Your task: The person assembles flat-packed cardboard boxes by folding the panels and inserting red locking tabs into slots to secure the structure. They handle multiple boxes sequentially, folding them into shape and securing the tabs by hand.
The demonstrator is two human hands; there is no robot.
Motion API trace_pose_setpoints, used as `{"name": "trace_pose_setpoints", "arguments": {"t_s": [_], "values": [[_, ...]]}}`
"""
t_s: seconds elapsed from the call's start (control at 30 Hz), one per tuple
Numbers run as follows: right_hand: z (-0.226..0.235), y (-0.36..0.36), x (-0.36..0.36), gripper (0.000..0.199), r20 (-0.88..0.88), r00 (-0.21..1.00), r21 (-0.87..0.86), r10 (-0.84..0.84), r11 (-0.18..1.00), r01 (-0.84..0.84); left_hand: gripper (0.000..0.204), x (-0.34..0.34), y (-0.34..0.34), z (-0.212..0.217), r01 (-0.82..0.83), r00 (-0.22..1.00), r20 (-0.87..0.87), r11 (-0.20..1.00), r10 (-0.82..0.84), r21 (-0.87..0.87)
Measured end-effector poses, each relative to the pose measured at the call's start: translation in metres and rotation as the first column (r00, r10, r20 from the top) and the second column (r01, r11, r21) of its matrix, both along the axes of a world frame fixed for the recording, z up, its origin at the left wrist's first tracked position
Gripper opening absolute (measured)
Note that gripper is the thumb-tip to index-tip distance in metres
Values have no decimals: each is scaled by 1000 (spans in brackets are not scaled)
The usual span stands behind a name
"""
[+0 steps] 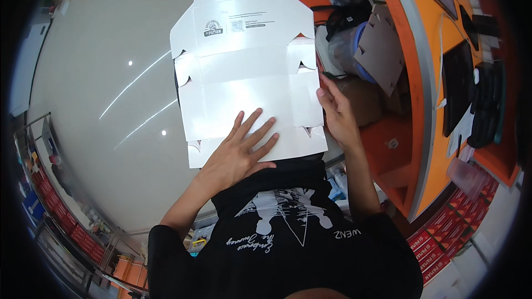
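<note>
A flat, unfolded white cardboard box (pixel 244 88) lies over my lap, with crease lines, notched side flaps and a small dark print near its far end. More sheets seem to lie beneath it, as layered edges show at the notches. My left hand (pixel 244 147) rests on the near part of the cardboard with its fingers spread, holding nothing. Along the right edge of the sheet is my right hand (pixel 337 112), its thumb by the edge and its fingers partly hidden; whether it grips the cardboard is unclear.
To the right stands an orange desk (pixel 424 133) with a dark tablet (pixel 459 88) on it. Under it are a clear tub with a blue rim (pixel 360 50) and cut cardboard (pixel 382 47). Red boxes (pixel 443 238) are stacked at the lower right; shelves (pixel 61 216) hold more at left.
</note>
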State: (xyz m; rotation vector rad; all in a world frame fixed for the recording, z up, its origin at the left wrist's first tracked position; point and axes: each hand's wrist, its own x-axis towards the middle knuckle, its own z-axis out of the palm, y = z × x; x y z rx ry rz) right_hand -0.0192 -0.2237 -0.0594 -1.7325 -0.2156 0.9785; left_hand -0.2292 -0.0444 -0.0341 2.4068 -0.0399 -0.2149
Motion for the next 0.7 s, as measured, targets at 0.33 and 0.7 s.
{"name": "trace_pose_setpoints", "arguments": {"t_s": [0.33,0.7], "values": [[39,-35,-6,63,209,974,231,-83,972,33,54,4,13,26,-77,976,203,997,75,-1],[65,22,-49,49,599,789,54,135,977,-208,52,36,12,38,-474,845,-216,497,490,-727]]}}
